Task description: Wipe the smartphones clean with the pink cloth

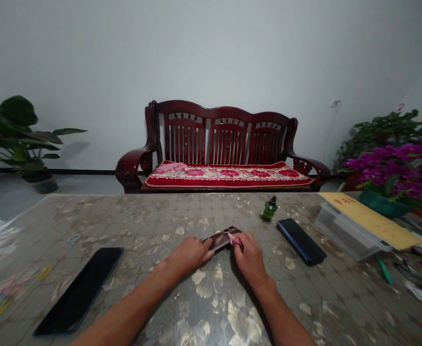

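Observation:
Above the middle of the table, a smartphone (218, 240) is tilted with its back and camera lenses showing. My left hand (191, 253) is closed on the phone's left end, thumb along the near edge. At the other end, close to the lenses, my right hand (249, 255) pinches a small crumpled pink cloth (236, 239) against the phone's back. My right fingers hide part of the cloth and the phone's right end. Beyond my right hand stands a small green bottle (268, 210) with a black cap.
A dark phone (301, 241) lies at right, and a large black phone or tablet (83, 288) at left. Colourful bands (2, 300) lie far left. At right are a clear plastic box (348, 230) under yellow paper (371, 218), a green-handled tool (384, 269) and purple flowers (394, 168).

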Motion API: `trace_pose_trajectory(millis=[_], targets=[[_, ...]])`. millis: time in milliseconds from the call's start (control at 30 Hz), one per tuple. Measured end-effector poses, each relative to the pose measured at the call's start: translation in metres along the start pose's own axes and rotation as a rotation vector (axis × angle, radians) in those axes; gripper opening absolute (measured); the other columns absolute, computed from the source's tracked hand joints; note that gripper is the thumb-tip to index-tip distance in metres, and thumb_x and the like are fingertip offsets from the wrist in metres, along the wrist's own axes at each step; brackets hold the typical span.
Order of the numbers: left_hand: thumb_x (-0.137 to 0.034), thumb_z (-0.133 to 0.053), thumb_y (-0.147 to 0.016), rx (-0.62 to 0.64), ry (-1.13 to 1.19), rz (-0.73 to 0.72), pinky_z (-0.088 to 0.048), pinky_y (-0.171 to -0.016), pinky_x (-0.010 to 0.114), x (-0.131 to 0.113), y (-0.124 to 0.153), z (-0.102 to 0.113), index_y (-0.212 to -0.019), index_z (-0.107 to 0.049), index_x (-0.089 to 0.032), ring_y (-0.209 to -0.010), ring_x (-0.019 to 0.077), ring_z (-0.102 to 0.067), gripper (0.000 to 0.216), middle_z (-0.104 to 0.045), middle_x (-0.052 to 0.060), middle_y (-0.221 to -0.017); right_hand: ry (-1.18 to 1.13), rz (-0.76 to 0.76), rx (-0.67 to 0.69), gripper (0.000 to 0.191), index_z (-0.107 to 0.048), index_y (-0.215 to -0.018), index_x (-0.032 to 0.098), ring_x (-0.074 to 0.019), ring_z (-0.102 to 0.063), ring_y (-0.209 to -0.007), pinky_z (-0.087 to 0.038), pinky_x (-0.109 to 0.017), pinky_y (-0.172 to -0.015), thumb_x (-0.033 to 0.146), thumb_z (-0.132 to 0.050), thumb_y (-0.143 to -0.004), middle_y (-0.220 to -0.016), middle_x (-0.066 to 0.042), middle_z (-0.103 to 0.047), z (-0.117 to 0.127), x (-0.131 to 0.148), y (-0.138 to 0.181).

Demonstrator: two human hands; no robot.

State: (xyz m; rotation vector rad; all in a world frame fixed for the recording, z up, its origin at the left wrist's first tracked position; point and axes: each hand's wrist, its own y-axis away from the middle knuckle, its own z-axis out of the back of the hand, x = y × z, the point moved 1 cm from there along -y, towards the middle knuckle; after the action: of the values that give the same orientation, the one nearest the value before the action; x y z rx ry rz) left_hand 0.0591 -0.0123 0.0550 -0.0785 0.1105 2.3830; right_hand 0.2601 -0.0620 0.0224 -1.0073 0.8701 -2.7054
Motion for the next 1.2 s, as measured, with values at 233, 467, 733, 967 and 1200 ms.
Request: trace_pose_trajectory(millis=[233,467,733,967,1200], targets=[[-0.034,-0.053,-0.095,0.023,-0.034,0.007,-0.055,-0.079,0.041,-0.005,0.0,-0.015,-0.121,-0.06,-0.015,-0.091,0.0334,-0.071,0.033,-0.072,0.018,-0.104,0.095,-0.027,0.068,0.023,-0.064,-0.086,0.02,-0.0183,-0.058,-0.085,-0.043,-0.027,-0.078,0.008,-0.045,-0.082,-0.086,-0.004,-0.06,-0.002,-0.001,-0.002],[-0.036,-0.056,-0.093,0.005,-0.055,0.045,-0.053,-0.081,0.04,-0.01,0.006,-0.025,-0.123,-0.059,-0.017,-0.1,0.0335,-0.066,0.036,-0.068,0.016,-0.11,0.354,-0.236,0.255,0.021,-0.066,-0.081,0.018,-0.0185,-0.059,-0.087,-0.04,-0.025,-0.077,0.01,-0.048,-0.087,-0.089,-0.007,-0.062,0.015,-0.019,-0.02],[-0.037,-0.064,-0.089,-0.051,0.041,0.074,-0.049,-0.089,0.037,-0.007,0.013,-0.024,-0.118,-0.062,-0.019,-0.106,0.0305,-0.063,0.034,-0.066,0.012,-0.114,0.468,-0.168,0.474,0.027,-0.07,-0.095,0.019,-0.0198,-0.058,-0.098,-0.038,-0.026,-0.082,0.01,-0.045,-0.093,-0.104,-0.009,-0.065,0.0,0.02,-0.028],[-0.04,-0.07,-0.086,-0.108,0.132,0.138,-0.046,-0.094,0.036,-0.002,0.015,-0.029,-0.124,-0.061,-0.02,-0.111,0.029,-0.061,0.044,-0.065,0.011,-0.119,0.373,-0.041,0.516,0.025,-0.069,-0.091,0.019,-0.0173,-0.057,-0.097,-0.039,-0.023,-0.082,0.01,-0.045,-0.094,-0.1,-0.007,-0.064,-0.005,0.024,-0.025],[-0.041,-0.073,-0.083,-0.071,0.149,0.184,-0.046,-0.089,0.036,-0.003,0.01,-0.024,-0.121,-0.064,-0.02,-0.109,0.0299,-0.06,0.044,-0.066,0.011,-0.116,0.487,-0.218,0.416,0.025,-0.069,-0.089,0.018,-0.0184,-0.059,-0.091,-0.039,-0.025,-0.078,0.013,-0.046,-0.096,-0.097,-0.009,-0.065,0.002,0.009,-0.031]])
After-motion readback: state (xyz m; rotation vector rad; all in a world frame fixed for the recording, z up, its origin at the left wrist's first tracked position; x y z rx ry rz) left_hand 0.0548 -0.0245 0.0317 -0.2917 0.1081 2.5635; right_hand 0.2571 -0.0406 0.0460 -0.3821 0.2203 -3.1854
